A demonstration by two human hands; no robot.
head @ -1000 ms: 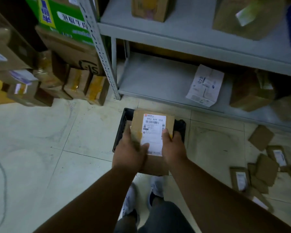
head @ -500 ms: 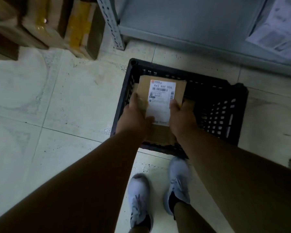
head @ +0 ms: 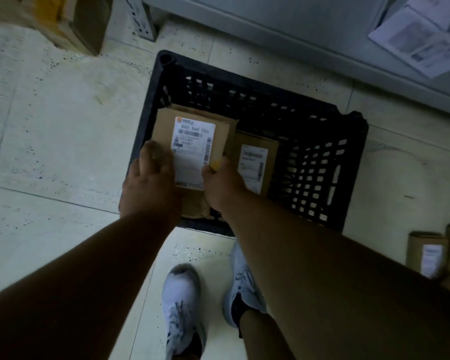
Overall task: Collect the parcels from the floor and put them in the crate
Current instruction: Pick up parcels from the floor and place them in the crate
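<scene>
Both the left hand (head: 151, 183) and right hand (head: 222, 185) gripped the labelled parcel (head: 192, 149) by its near edges over the black crate's (head: 348, 131) left side; it looked light, stiff cardboard, best held by opposite edges.

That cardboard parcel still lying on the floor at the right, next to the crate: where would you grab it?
Probably by its two long side edges, coming down from above. The floor parcel lies flat with its white label up, so only the edges offer a hold. More parcels crowd its right side, so the side towards the black crate looks freer. Both hands are busy now.
</scene>
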